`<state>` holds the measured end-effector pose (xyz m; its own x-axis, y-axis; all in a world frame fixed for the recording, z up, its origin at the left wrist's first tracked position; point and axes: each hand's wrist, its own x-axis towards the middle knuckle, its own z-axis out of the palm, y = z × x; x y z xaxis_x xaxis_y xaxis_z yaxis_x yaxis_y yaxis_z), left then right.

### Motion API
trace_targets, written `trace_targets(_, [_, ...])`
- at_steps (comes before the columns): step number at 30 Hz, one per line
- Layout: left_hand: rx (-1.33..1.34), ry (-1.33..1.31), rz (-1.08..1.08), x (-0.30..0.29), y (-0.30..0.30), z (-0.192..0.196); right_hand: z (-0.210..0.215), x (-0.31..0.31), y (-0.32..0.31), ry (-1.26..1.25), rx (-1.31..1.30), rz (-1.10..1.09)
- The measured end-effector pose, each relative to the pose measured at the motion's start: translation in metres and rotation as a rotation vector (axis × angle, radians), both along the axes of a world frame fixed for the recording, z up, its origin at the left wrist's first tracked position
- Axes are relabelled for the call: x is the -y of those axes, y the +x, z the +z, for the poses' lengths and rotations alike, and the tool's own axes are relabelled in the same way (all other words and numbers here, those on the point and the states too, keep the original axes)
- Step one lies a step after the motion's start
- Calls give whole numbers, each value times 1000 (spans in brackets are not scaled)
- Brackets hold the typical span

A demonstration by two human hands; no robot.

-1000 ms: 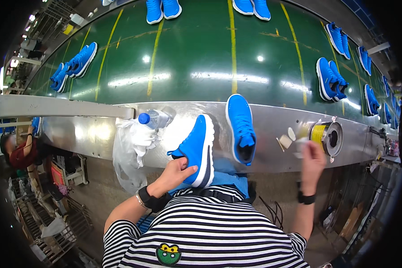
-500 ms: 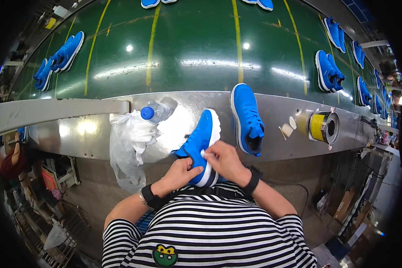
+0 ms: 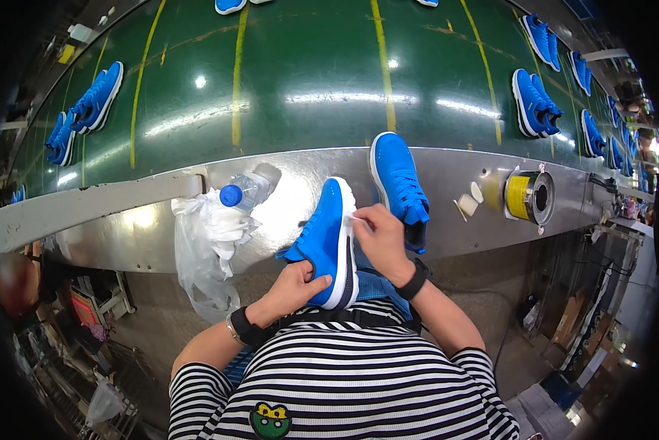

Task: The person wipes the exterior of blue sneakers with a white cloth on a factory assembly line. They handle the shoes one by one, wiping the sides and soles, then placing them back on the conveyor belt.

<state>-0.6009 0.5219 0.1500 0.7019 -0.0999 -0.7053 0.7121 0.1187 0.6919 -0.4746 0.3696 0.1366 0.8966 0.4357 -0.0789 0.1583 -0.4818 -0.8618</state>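
Note:
A blue shoe (image 3: 328, 236) with a white sole lies on its side at the near edge of the metal shelf (image 3: 447, 183). My left hand (image 3: 297, 280) grips its heel end from below. My right hand (image 3: 377, 233) presses a small white piece against the sole's edge near the middle. A second blue shoe (image 3: 398, 183) stands upright on the shelf just right of my right hand.
A plastic bottle with a blue cap (image 3: 243, 192) lies on crumpled white plastic bags (image 3: 206, 242) at the left. A yellow tape roll in a holder (image 3: 529, 196) and small white blocks (image 3: 469, 202) sit to the right. Several blue shoes ride the green conveyor belt (image 3: 307, 81) behind.
My right hand came back from the tape roll to the shoe and now presses on its sole. My left hand kept hold of the shoe, which has tipped more onto its side.

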Motion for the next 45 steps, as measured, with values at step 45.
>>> trace_targets(45, [-134,27,-183,-5,0,-10,-3,18,-19,83,-2,326])
